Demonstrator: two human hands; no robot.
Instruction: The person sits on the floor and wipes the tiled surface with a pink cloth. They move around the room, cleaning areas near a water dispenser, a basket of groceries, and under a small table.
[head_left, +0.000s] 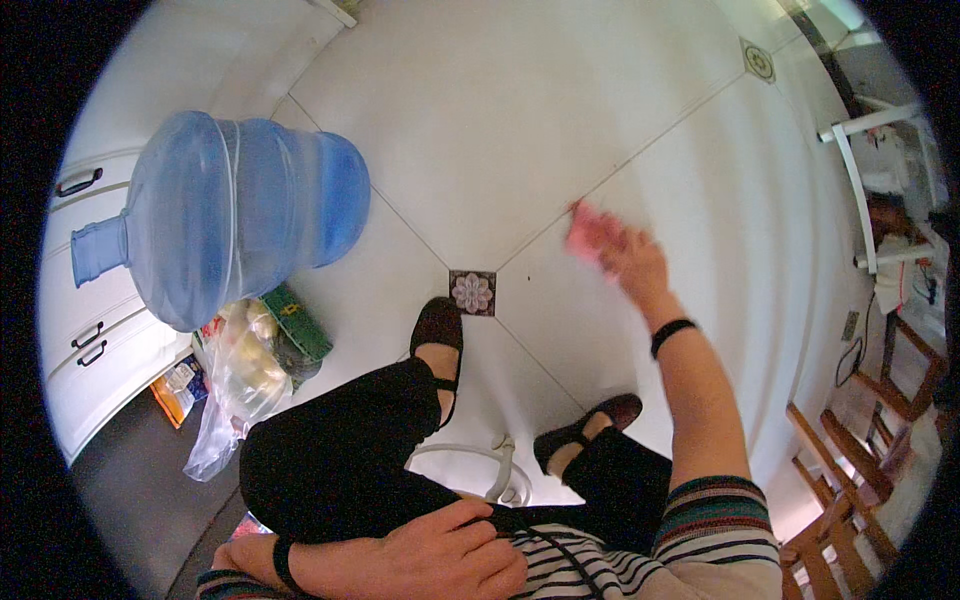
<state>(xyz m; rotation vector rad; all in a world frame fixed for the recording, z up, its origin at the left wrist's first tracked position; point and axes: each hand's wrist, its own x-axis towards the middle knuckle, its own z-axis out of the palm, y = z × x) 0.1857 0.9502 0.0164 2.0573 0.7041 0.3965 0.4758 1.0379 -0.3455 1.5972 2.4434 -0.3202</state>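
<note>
My right hand (634, 262) reaches out over the pale tiled floor (480, 150), its fingers closed on a pink cloth (589, 232). Hand and cloth are slightly blurred, and the cloth appears to lie against the floor by a tile joint. Across my lap, at the striped shirt, rests my left hand (457, 551); it seems to hold nothing, with its fingers loosely curled side by side. A small dark speck (529, 278) lies on the tile left of the cloth, near a flower-patterned inset tile (472, 292).
At left, a large blue water bottle (247, 210) lies on its side before white drawers (97, 255). Below it are a clear plastic bag (247, 375) and a green box (296, 322). Wooden chairs (847, 480) and a white-framed rack (855, 195) stand at right. My shoes flank a stool base (502, 469).
</note>
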